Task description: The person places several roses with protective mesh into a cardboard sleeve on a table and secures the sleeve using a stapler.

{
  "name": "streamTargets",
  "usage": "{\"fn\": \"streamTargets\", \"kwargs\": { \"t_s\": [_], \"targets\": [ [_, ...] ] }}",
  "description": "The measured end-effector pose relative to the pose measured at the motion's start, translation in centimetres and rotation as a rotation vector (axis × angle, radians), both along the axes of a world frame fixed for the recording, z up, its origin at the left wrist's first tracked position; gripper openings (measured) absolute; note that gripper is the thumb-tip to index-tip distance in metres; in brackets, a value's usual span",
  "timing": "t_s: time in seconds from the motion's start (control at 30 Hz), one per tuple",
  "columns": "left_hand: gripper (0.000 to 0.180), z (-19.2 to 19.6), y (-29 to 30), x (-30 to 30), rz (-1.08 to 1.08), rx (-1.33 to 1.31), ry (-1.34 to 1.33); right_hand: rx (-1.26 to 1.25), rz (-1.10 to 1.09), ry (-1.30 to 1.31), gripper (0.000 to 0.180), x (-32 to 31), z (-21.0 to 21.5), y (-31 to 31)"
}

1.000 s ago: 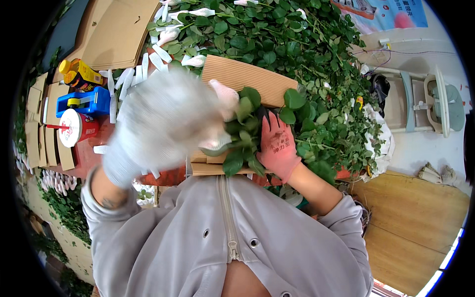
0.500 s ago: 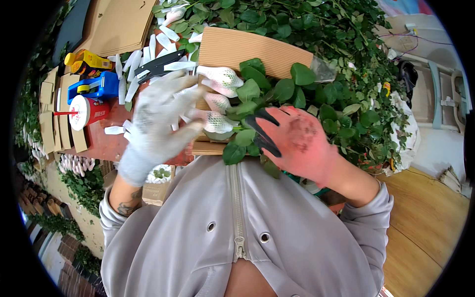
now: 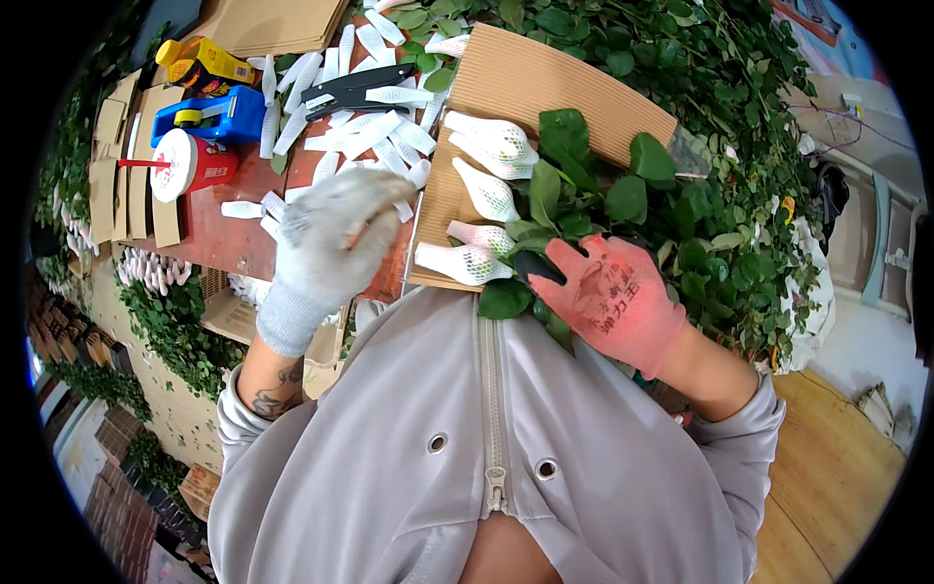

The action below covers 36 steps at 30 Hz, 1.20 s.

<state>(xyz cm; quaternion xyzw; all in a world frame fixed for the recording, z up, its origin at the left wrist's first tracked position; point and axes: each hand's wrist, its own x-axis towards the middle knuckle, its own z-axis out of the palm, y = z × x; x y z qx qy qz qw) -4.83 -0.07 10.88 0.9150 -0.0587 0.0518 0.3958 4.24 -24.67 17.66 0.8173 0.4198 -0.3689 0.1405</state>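
Several roses in white mesh sleeves (image 3: 486, 190) lie side by side on ribbed brown cardboard (image 3: 574, 88), heads to the left and leafy stems to the right. My right hand (image 3: 613, 302), in a red glove with black fingertips, is closed over the leafy stems (image 3: 545, 234) just right of the lowest heads. To the left of the cardboard, my left hand (image 3: 336, 234) in a whitish glove hovers over the red table (image 3: 219, 219) beside loose white mesh sleeves (image 3: 375, 131). Its fingers are bent and blurred; whether they hold anything cannot be made out.
A black stapler (image 3: 355, 90) lies among the sleeves. Left of it are a blue tape dispenser (image 3: 233, 115), a red cup (image 3: 209, 165) with lid and straw, and a yellow-capped bottle (image 3: 209, 66). Leafy stems (image 3: 749, 127) heap up behind and right; flat cardboard (image 3: 263, 24) lies far left.
My left hand has drawn away from the sleeved rose heads, down and left over the table, its fingers more bent. My right hand stays at the stems. The whole view has shifted.
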Motion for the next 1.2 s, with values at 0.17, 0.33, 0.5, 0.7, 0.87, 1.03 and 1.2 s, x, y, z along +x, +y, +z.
{"fn": "streamTargets", "kwargs": {
  "t_s": [0.17, 0.33, 0.5, 0.7, 0.87, 1.03, 1.2],
  "targets": [
    [0.026, 1.7, -3.0, -0.3, -0.150, 0.112, -0.167, 0.569, 0.387, -0.314, 0.033, 0.0, -0.4, -2.3],
    [0.027, 0.1, -2.8, 0.2, -0.238, -0.044, -0.038, 0.705, 0.078, -0.355, 0.031, -0.2, 0.1, -0.6],
    [0.026, 0.0, -3.1, -0.2, -0.213, -0.031, -0.011, 0.424, 0.080, -0.080, 0.028, 1.8, -1.9, 0.6],
    [0.024, 0.4, -4.1, 0.1, -0.218, -0.020, -0.022, 0.290, 0.098, -0.180, 0.024, 1.5, -2.8, 1.3],
    [0.020, -0.5, -3.8, 0.5, -0.244, -0.125, -0.005, 0.684, 0.108, -0.451, 0.031, 0.9, -2.5, -1.4],
    [0.019, 1.1, -4.0, 1.3, -0.292, 0.047, 0.071, 0.868, -0.111, -0.114, 0.050, 2.5, -3.1, -2.7],
    [0.026, 2.5, -3.5, 0.9, -0.253, 0.168, -0.057, 1.061, -0.784, 0.187, 0.043, 4.9, 3.8, -4.1]
  ]
}}
